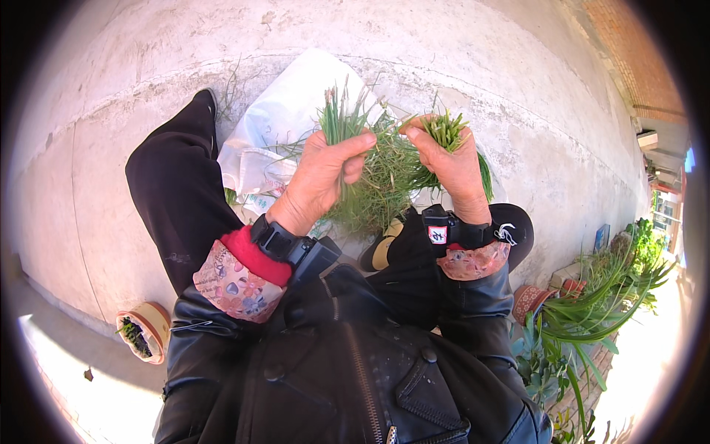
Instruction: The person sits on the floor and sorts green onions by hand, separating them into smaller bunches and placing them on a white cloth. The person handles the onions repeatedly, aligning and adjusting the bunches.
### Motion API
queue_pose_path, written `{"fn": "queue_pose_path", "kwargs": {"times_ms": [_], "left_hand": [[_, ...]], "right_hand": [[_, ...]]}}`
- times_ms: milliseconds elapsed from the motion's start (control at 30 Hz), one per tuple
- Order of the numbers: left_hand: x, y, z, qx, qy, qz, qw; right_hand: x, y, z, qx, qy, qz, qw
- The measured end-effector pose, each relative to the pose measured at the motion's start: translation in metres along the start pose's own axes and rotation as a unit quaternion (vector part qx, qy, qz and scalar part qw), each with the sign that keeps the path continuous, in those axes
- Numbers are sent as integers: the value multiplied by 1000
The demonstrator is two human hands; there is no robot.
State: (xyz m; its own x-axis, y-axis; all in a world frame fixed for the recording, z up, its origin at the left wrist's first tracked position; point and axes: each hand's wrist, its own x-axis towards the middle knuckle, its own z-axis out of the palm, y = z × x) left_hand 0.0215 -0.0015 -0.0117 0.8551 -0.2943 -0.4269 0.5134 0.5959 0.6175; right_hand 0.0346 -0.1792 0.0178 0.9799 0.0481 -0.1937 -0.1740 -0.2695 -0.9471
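My left hand [321, 172] is closed around a small upright bunch of thin green stems [339, 119], some with brownish tips. To its right, my right hand [452, 164] grips a thicker bundle of chive-like greens [444, 132]. The pale cut ends of that bundle face up, and its dark green leaves hang below the hand. Thumb and forefinger of the right hand are close together near a few thin strands. Beneath and between both hands lies a loose heap of tangled grassy greens [383, 194], spread over a white plastic sack [302, 91] on the ground.
Pale concrete [471, 50] surrounds the sack, with a few strands scattered on it. My black-trousered leg [177, 172] flanks the sack at left. A flowerpot [152, 333] stands lower left. Potted plants [588, 316] line the right side.
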Motion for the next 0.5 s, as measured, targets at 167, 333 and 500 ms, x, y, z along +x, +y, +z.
{"fn": "queue_pose_path", "kwargs": {"times_ms": [167,333,500], "left_hand": [[1,0,2,21,10,-14,1000],[2,-3,2,64,16,-8,998],[1,-5,0,108,5,6,994]], "right_hand": [[-2,-6,-7,-2,65,-62,996],[-3,-2,-3,-143,-30,-176,974],[-2,3,-5,-264,-83,-163,947]]}}
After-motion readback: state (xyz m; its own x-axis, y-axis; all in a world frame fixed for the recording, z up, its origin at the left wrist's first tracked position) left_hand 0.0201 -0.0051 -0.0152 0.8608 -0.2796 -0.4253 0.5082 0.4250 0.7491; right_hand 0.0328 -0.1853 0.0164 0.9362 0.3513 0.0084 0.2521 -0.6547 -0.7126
